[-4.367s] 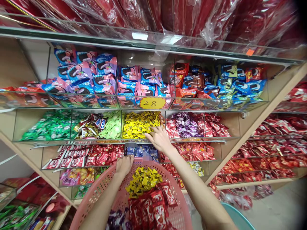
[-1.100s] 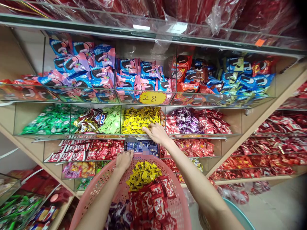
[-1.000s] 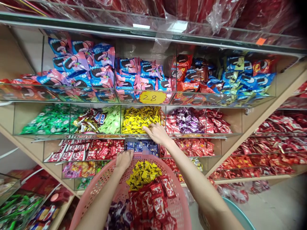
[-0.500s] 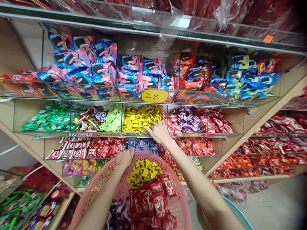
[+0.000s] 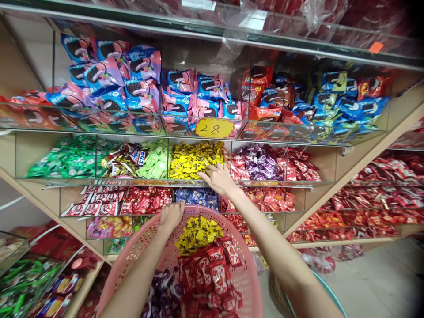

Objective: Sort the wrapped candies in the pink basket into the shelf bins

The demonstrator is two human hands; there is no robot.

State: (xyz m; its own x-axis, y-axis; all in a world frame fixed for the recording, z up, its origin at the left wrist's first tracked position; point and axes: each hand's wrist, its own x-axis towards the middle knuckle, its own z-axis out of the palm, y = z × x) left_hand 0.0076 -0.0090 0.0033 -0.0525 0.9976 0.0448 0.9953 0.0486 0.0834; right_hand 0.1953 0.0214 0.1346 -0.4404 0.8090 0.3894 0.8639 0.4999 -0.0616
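At acrylic shelf bin, right hand: fingers spread on yellow-wrapped sweets, nothing visibly held.
Left hand: fingers curled above pink plastic basket rim; hold untellable.
Risk: sweets spilling over bin lip if pressed.

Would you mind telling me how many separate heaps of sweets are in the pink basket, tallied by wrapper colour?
In the pink basket:
Yellow-wrapped sweets: 1
Red packets: 1
Purple-wrapped sweets: 1
Total: 3 heaps
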